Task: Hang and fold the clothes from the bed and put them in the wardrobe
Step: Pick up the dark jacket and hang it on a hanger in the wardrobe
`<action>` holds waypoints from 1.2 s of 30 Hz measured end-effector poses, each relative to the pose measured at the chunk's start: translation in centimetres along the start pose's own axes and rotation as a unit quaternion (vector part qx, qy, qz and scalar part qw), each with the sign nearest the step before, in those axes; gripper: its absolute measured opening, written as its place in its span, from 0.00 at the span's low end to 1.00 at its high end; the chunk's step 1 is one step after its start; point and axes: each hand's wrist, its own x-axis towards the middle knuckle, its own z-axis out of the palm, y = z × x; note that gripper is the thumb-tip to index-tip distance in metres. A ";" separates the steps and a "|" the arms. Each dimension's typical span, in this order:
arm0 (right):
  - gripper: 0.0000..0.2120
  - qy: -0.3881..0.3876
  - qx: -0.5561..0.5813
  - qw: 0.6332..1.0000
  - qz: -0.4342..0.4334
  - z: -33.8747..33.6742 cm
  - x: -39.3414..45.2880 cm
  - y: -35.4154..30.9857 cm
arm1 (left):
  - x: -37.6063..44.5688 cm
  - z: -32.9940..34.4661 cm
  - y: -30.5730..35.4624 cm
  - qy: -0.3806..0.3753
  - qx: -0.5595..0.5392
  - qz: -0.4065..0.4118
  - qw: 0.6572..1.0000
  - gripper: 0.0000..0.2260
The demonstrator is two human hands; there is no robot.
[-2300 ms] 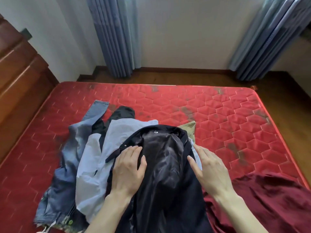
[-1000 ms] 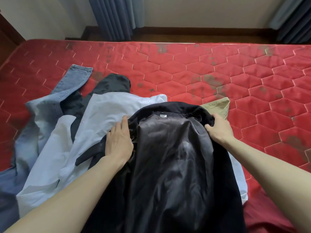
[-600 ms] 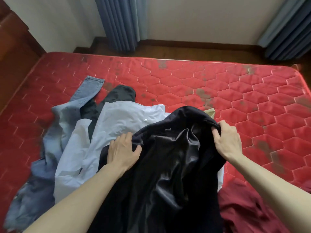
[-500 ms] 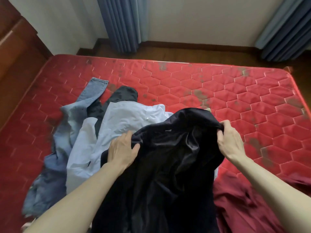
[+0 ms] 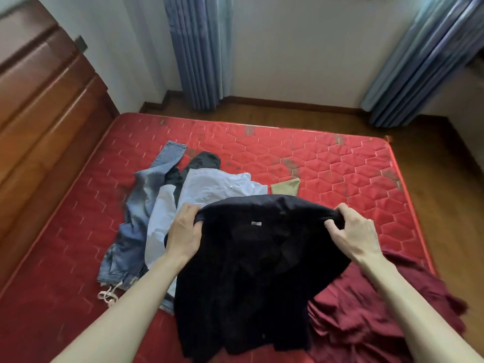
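Between the 2 hands, a dark navy jacket [image 5: 251, 271] is lifted by its top edge over the red quilted bed [image 5: 327, 163], with its body draping down toward the person. The left hand [image 5: 183, 235] grips the garment's left shoulder, fingers curled over the fabric and thumb pressing in from the side. The right hand [image 5: 356, 231] grips the opposite shoulder, fingers bent around the bunched cloth. 1 small white label [image 5: 256, 223] shows near the collar, about midway between the hands.

Beyond the left hand and partly under the jacket lies 1 pale blue shirt [image 5: 209, 187], spread flat. To the left of that hand sits 1 pair of faded blue jeans [image 5: 141, 205], with a frayed whitish cord [image 5: 108, 294] at its near end. Beyond the shirt, 1 dark grey garment [image 5: 201, 161] pokes out between the jeans and the shirt. Beyond the jacket's top edge, nearer the right hand, 1 small olive-tan piece of cloth [image 5: 285, 188] lies on the bed. Below the right forearm, 1 dark red garment [image 5: 366, 310] lies crumpled, touching the jacket's hanging side.

A wooden headboard [image 5: 39, 113] stands far to the left of the hands, and 2 blue-grey curtains [image 5: 201, 48] hang by the wall beyond the bed
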 end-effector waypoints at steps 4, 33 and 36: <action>0.11 0.007 -0.059 0.996 -0.065 -4.0 -4.2 -0.2 | -4.4 -3.4 3.4 0.008 -0.043 -0.002 0.999 0.09; 0.12 -0.122 0.330 0.936 0.021 -17.6 -11.5 -0.5 | -11.5 -11.0 16.1 -0.053 0.116 0.250 0.960 0.04; 0.10 -0.140 0.353 0.925 0.024 -18.7 -12.1 -0.6 | -10.9 -11.9 16.4 -0.079 0.111 0.296 0.946 0.09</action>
